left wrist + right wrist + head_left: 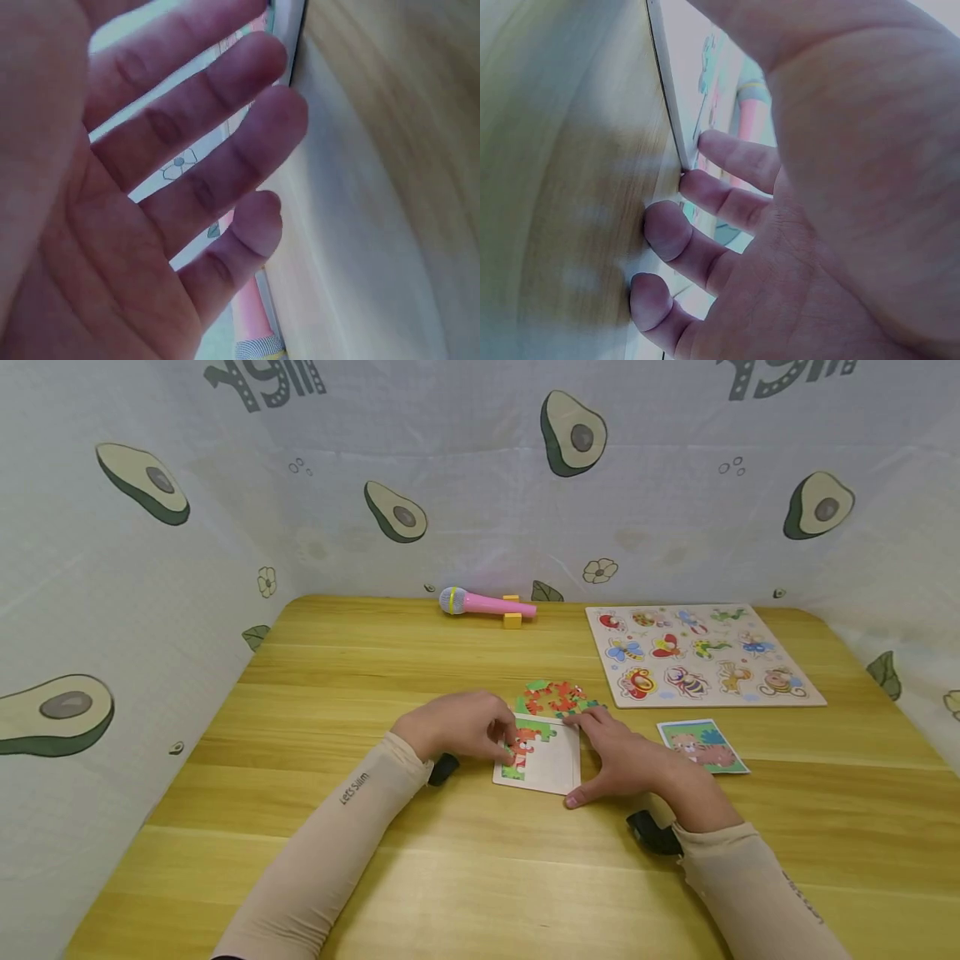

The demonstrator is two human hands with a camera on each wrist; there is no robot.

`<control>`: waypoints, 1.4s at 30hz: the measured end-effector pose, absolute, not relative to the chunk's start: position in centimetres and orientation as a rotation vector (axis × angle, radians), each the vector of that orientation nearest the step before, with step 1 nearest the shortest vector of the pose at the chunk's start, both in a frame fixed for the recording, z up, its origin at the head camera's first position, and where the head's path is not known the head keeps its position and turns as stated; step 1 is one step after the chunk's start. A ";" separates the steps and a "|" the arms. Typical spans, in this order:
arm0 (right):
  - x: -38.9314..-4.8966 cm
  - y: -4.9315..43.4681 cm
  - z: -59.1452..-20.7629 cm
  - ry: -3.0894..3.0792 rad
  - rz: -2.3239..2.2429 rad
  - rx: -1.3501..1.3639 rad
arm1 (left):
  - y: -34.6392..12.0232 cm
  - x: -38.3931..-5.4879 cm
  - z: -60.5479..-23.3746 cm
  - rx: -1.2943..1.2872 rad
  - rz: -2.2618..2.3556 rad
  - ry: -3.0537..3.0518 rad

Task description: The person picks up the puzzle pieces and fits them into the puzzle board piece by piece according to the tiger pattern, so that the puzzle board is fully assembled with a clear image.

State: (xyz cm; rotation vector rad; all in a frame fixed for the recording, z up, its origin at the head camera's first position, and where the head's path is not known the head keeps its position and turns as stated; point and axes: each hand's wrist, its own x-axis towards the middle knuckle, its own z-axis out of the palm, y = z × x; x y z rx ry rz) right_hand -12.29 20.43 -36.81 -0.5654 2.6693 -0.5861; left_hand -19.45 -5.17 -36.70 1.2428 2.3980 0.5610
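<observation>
A small jigsaw puzzle board (551,765) lies on the table between the hands. Green and orange pieces line its left side and part of its far side; the rest shows bare backing. My left hand (463,727) reaches over its left edge, thumb and index finger at the pieces there. In the left wrist view the other fingers (247,150) are loosely extended, and the puzzle contact is hidden. My right hand (628,762) spans the board's right edge, fingertips at the far corner and thumb by the near corner. Its spread fingers (671,229) touch the board and table in the right wrist view.
Loose puzzle pieces (558,697) are heaped just beyond the board. A picture card (705,746) lies right of the right hand. Farther back are a large insect peg board (705,656) and a pink toy microphone (487,604) beside yellow blocks (512,621).
</observation>
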 end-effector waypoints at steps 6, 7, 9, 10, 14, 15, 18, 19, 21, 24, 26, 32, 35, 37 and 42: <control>-12.2 20.6 -36.6 2.650 -0.634 -0.555 | -5.6 -19.6 -36.7 1.159 0.587 2.425; -12.2 20.7 -36.5 2.646 -0.645 -0.548 | -5.7 -19.6 -36.7 1.149 0.579 2.432; -12.3 20.9 -36.4 2.638 -0.674 -0.531 | -5.8 -19.5 -36.7 1.133 0.561 2.442; -12.3 21.0 -36.4 2.636 -0.688 -0.527 | -5.9 -19.5 -36.7 1.129 0.545 2.447; -12.3 21.7 -36.0 2.656 -0.718 -0.500 | -6.1 -19.5 -36.8 1.132 0.503 2.454; -12.4 21.9 -36.0 2.665 -0.722 -0.495 | -6.1 -19.5 -36.8 1.132 0.494 2.454; -12.5 22.3 -35.8 2.689 -0.735 -0.473 | -6.1 -19.6 -36.9 1.138 0.479 2.451; -12.6 22.4 -35.8 2.699 -0.736 -0.471 | -6.1 -19.6 -36.9 1.138 0.473 2.450; -12.7 22.6 -35.8 2.712 -0.744 -0.456 | -6.1 -19.6 -37.0 1.138 0.463 2.450; -13.0 22.7 -35.9 2.735 -0.736 -0.438 | -6.1 -19.7 -37.1 1.151 0.456 2.450; -13.1 22.7 -36.1 2.756 -0.721 -0.438 | -6.1 -19.7 -37.1 1.158 0.448 2.450; -13.5 22.9 -36.6 2.849 -0.655 -0.516 | -6.2 -19.7 -37.1 1.191 0.426 2.454; -13.7 22.9 -37.0 2.870 -0.607 -0.555 | -6.2 -19.7 -37.2 1.202 0.415 2.454; -13.8 22.9 -37.3 2.871 -0.576 -0.565 | -6.2 -19.7 -37.2 1.209 0.411 2.453; -13.8 22.8 -37.4 2.867 -0.536 -0.520 | -6.1 -19.7 -37.2 1.214 0.404 2.456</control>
